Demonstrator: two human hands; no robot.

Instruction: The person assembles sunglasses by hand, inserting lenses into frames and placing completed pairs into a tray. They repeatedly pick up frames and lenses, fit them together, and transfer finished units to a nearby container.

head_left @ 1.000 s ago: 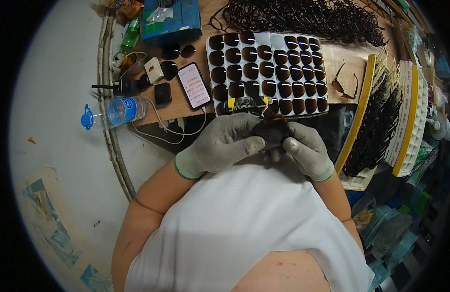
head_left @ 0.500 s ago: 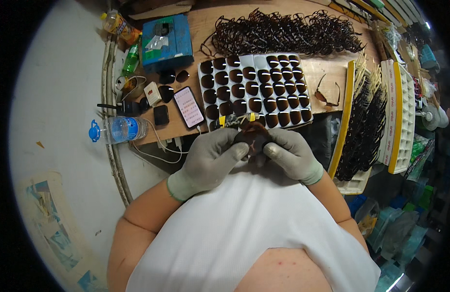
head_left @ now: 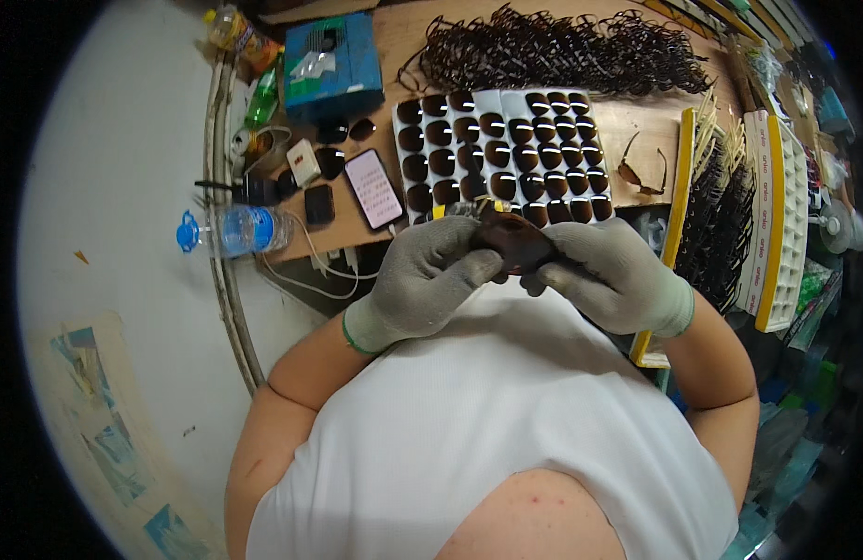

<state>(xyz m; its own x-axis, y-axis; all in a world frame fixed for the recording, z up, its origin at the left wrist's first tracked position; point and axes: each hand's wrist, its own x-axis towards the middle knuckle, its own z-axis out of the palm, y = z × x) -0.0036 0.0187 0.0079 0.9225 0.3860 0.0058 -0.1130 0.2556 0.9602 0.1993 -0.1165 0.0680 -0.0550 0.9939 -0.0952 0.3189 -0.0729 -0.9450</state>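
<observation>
Both my hands wear grey knit gloves and meet in front of my chest. Between them is a pair of dark brown sunglasses (head_left: 517,246), tilted, with a glossy lens facing up; the fingers hide much of it. My left hand (head_left: 431,273) pinches its left side, thumb on top. On the other side my right hand (head_left: 610,275) grips the edge with thumb and bent fingers. Just beyond the hands lies a white tray (head_left: 495,101) with rows of brown gradient lenses. A heap of dark brown glasses frames (head_left: 562,54) spreads behind that tray.
Left on the wooden table are a lit phone (head_left: 374,189), a blue box (head_left: 330,67), loose lenses and a white charger (head_left: 303,163). A water bottle (head_left: 240,231) lies by the wall. Finished-looking sunglasses (head_left: 643,173) and a yellow-edged rack (head_left: 679,201) of dark frames stand right.
My right hand has moved right and turned, its wrist swinging outward. The sunglasses have shifted slightly right and tilted between my hands. The whole view has also shifted a little.
</observation>
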